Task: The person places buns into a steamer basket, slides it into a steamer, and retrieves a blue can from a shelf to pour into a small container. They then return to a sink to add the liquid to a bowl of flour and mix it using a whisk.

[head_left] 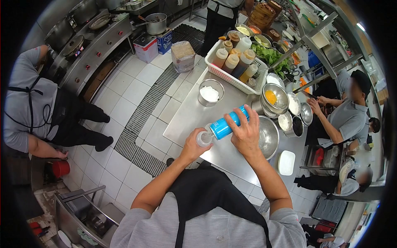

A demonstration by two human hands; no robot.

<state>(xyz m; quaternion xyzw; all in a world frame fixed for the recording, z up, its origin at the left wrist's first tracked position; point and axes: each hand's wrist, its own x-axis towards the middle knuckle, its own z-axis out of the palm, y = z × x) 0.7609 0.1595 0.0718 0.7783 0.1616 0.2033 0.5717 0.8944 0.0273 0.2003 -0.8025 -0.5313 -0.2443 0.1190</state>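
Observation:
My left hand (192,147) is wrapped round a small translucent plastic cup (203,139) over the counter's near edge. Above it, my right hand (246,136) grips a blue drink can (222,128), tilted with its top end over the cup's mouth. Clear liquid seems to run from the can into the cup. A metal bowl (269,142) stands just right of my right hand. Beyond the can sits a round metal container (200,98) with white powder (210,94). Another metal bowl (279,91) holds egg yolk (271,97).
A white basket (225,77) of squeeze bottles stands on the steel counter (182,120), near leafy greens (275,58). A white tray (286,162) lies at the right edge. One person (33,99) stands left by the stoves; a co-worker (345,111) works across the counter.

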